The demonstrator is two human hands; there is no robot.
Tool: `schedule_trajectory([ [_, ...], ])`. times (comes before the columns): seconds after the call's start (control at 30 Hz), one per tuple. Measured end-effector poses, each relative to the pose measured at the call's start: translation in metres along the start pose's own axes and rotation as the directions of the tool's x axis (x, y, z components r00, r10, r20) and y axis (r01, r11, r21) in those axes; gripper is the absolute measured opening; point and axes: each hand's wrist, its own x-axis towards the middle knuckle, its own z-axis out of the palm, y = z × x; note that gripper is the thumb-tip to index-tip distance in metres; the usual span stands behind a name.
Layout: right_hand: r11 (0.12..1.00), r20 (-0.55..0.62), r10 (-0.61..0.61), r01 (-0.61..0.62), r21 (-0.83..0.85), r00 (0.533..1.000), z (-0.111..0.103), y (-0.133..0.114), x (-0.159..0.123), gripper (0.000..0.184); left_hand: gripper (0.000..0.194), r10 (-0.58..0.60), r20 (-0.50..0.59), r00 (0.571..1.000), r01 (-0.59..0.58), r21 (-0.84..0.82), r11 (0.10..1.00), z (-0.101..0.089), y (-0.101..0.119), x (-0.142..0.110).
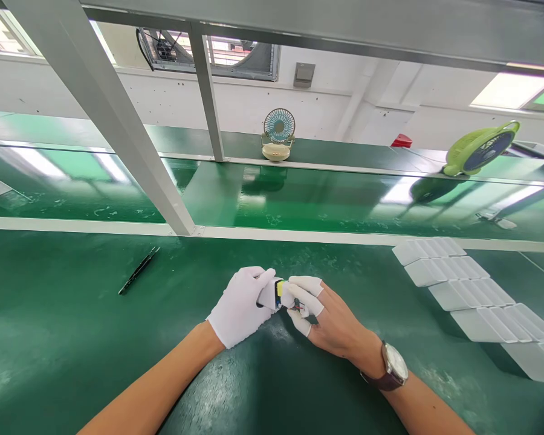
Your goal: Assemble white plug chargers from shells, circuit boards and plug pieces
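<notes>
Near the middle of the green bench, my left hand [245,305], in a white glove, is closed around a small white plastic housing [267,295]. A dark band and a yellow patch [280,289] show at the housing's right end. My right hand [317,311] wears white finger cots and a wristwatch. Its fingers pinch a white end piece [288,295] that meets the yellow patch; whether the two are joined I cannot tell. Thin wires, one of them reddish, show by the right fingertips. My fingers cover much of both pieces.
Black tweezers [138,270] lie on the bench [72,344] to the left. Several white divided trays [471,290] stand in a slanting row at right. A metal post [118,133] rises at the bench's back rail. Beyond are a small fan [278,130] and a green fan [478,148].
</notes>
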Motion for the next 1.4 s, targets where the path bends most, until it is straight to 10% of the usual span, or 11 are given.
schedule_trajectory([
  [0.5, 0.95, 0.035, 0.212, -0.215, 0.228, 0.977, 0.006, -0.011, 0.004, 0.058, 0.04, -0.018, 0.092, 0.996, 0.002, 0.175, 0.985, -0.009, 0.022, 0.011],
  [0.7, 0.821, 0.041, 0.314, -0.293, 0.49, 0.949, -0.003, -0.015, 0.003, 0.041, 0.005, -0.017, 0.185, 0.983, 0.073, -0.301, 0.951, -0.014, 0.02, 0.009],
  [0.9, 0.906, -0.159, 0.348, -0.287, 0.313, 0.924, 0.008, -0.008, 0.003, 0.03, 0.038, -0.271, 0.244, 0.931, 0.361, -0.504, 0.785, -0.01, 0.005, 0.002],
  [1.4, 0.997, -0.037, 0.053, -0.051, 0.062, 0.998, 0.024, -0.006, 0.0, 0.058, 0.043, -0.313, 0.331, 0.89, 0.446, -0.771, 0.454, -0.007, 0.001, 0.004],
])
